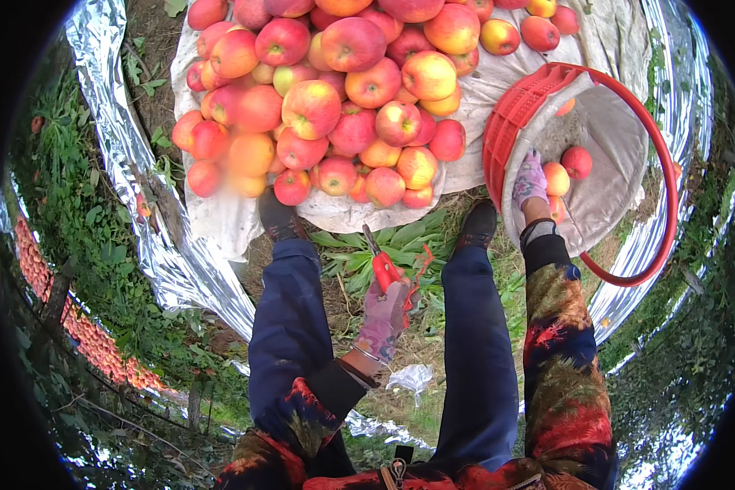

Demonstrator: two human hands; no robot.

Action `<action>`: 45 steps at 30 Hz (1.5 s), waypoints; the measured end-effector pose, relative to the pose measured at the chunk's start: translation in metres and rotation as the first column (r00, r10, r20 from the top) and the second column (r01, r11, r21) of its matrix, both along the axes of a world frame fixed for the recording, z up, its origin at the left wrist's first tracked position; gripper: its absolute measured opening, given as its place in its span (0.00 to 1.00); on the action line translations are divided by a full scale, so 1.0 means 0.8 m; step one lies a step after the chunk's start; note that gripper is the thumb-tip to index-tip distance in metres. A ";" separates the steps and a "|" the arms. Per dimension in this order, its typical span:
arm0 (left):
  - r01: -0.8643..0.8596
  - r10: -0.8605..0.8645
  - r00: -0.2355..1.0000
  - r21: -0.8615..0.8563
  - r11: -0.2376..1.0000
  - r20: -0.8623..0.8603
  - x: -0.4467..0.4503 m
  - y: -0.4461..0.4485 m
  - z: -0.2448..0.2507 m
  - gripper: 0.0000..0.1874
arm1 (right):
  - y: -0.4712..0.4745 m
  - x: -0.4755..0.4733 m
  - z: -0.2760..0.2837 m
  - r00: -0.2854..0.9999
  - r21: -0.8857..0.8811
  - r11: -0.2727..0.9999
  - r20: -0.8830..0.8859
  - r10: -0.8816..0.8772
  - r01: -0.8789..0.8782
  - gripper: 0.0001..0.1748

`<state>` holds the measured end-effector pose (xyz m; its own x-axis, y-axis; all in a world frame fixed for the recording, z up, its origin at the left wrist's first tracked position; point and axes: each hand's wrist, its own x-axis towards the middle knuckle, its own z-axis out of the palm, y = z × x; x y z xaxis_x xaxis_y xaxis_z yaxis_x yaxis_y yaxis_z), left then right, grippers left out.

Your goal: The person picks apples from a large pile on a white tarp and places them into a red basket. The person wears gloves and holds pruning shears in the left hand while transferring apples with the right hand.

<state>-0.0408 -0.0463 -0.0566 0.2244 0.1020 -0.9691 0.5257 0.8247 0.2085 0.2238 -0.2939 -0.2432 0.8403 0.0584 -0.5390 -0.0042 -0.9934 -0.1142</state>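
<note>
Low between my legs, my left hand (384,318), in a pink floral glove, grips red-handled hand snips (384,269) with the blades pointing away from me. My right hand (530,180), also gloved, reaches inside a tilted red plastic basket (503,135) with a pale cloth lining (612,165). Beside its fingers lie a yellow-red apple (556,179) and a redder apple (577,162); whether it grips anything is unclear. A large heap of red and yellow apples (311,110) rests on a pale cloth (214,223) before my feet.
The basket's red hoop handle (669,184) sticks out on the right. Silver reflective film (165,245) runs along both sides. Leafy weeds (367,257) grow between my shoes, and a scrap of clear plastic (411,380) lies nearer me. Long rows of apples (92,331) stretch along the far left.
</note>
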 end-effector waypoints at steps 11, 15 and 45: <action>-0.026 0.024 0.999 -0.077 0.997 -0.029 0.005 0.010 0.012 0.13 | 0.075 -0.044 0.178 0.835 0.607 0.773 0.318 -0.448 0.183 0.41; -0.119 0.102 0.987 -0.140 0.983 -0.123 0.006 0.015 0.008 0.12 | 0.181 -0.087 0.235 0.935 0.736 0.652 0.077 -0.346 0.180 0.41; 0.068 -0.071 0.995 -0.049 0.996 -0.064 -0.001 0.009 0.001 0.15 | -0.044 0.022 0.098 0.914 -0.289 0.869 0.068 -0.400 0.402 0.40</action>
<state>-0.0414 -0.0394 -0.0561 0.1648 0.0428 -0.9854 0.5937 0.7935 0.1337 0.2418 -0.3291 -0.1647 0.7607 -0.4429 -0.4746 -0.4096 -0.8947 0.1783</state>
